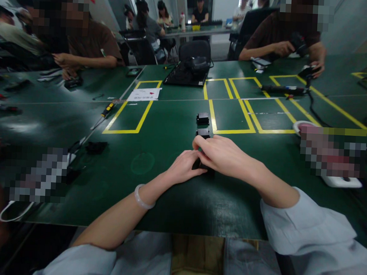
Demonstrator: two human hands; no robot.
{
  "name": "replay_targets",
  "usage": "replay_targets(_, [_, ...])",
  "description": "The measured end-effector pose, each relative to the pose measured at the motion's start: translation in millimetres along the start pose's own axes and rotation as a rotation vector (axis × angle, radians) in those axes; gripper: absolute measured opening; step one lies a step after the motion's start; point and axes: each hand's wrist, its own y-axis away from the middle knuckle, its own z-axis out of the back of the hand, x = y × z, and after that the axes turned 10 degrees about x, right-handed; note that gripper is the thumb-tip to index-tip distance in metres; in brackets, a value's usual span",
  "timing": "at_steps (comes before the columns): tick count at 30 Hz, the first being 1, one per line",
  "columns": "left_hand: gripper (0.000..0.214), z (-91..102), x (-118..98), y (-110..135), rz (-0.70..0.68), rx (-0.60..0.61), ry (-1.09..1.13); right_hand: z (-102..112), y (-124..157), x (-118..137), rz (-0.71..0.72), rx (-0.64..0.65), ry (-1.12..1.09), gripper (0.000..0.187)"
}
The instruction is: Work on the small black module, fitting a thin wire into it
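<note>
— Where are my hands right now?

— Both are in front of me on the green table (172, 124). My right hand (224, 156) lies across a small black part (198, 165), its fingers (201, 143) curled down over the top and closed on it. My left hand (184, 167) comes in from the other side, fingers narrow, tips touching the part's left edge. Whether they pinch it I cannot tell.

— How much of the part shows?

— Only a dark sliver between the two hands and under the right fingers. It sits on the table.

— What's around the fingers?

— Just past the right fingertips stands a nearer black block (203, 132), close to them. Beyond it is a farther black block (203, 118), the two in a line leading away from me. Yellow tape boxes (230, 115) lie past the blocks. Well to the left of my left fingers is a screwdriver (107, 109) with a yellow and black handle, and beyond it a paper sheet (144, 93). A pale bracelet (143, 199) is on my left wrist. Other people's hands are at the far side of the table, well apart from mine.
</note>
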Motion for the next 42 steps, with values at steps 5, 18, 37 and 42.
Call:
replay_targets(5, [0.032, 0.7, -1.5, 0.8, 0.013, -0.004, 0.020, -0.8, 0.4, 0.4, -0.003, -0.019, 0.002, 0.018])
replay_targets(18, [0.041, 0.3, -0.8, 1.3, -0.012, -0.040, -0.022, 1.4, 1.4, -2.2, -0.017, -0.033, -0.041, 0.019])
replay_targets(37, [0.044, -0.8, 0.7, 2.5, 0.001, -0.026, 0.001, 6.4, 5.1, -6.6, -0.035, -0.103, -0.074, 0.020])
replay_targets(42, [0.045, -1.2, 0.9, 2.8, 0.009, -0.034, 0.011, 6.3, 5.5, -7.4, -0.038, -0.108, -0.060, 0.020])
